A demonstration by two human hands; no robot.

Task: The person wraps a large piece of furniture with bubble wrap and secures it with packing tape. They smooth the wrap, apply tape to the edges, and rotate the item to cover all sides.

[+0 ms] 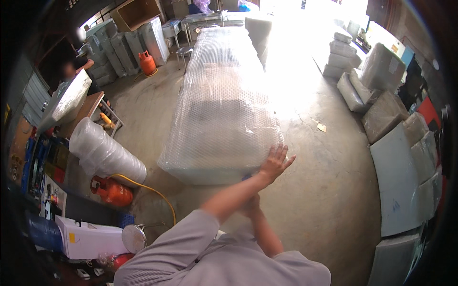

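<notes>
A long, flat-topped block wrapped in clear bubble wrap (pixel 224 124) stretches away in front of me. My left hand (pixel 275 165) lies with fingers spread on its near right corner. Beneath my left forearm, my right hand (pixel 250 205) crosses over close to the block's near end. It is blurred and partly covered, but looks closed. A small dark blue thing (pixel 247 176) peeks out just beyond the left forearm, in line with the right hand; its kind is not clear.
At left stand a bubble wrap roll (pixel 107 152), an orange gas cylinder (pixel 112 191) with a yellow hose, and a round stool (pixel 134 238). Another person (pixel 81 64) stands by a workbench at far left. Wrapped panels (pixel 398 183) and bundles line the right side.
</notes>
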